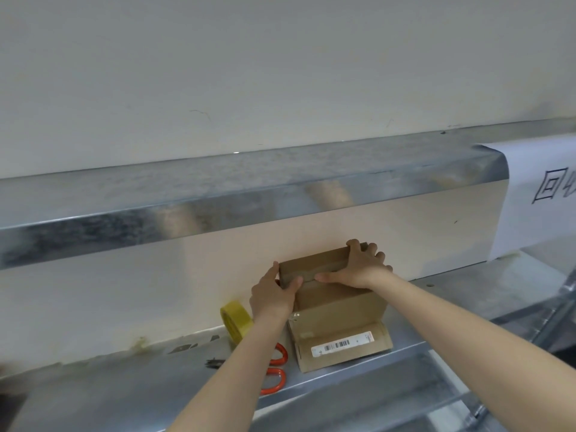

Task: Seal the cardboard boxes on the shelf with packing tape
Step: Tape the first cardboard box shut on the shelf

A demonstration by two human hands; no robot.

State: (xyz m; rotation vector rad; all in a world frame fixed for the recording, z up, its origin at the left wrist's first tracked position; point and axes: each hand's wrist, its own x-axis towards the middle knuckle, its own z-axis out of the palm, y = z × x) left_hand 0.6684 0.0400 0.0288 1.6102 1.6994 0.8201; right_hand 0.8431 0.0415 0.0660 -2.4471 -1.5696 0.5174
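Cardboard box (339, 310) awaited sealing: your left hand (272, 294) and right hand (361, 266) gripped its top flaps (314, 263) closed. No tape seemingly crossed them; the yellow tape roll (237, 321) lay unused alongside.

scissors (283, 353) mostly behind left forearm (230, 369); print on cardboard box (339, 307) label (341, 344) illegibly small

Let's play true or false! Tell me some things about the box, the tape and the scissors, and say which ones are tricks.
1. The left hand and the right hand both hold the cardboard box. True.
2. The tape roll is blue. False: it is yellow.
3. The scissors lie on top of the box. False: they lie on the shelf, left of the box.
4. A barcode label is on the box's front flap. True.
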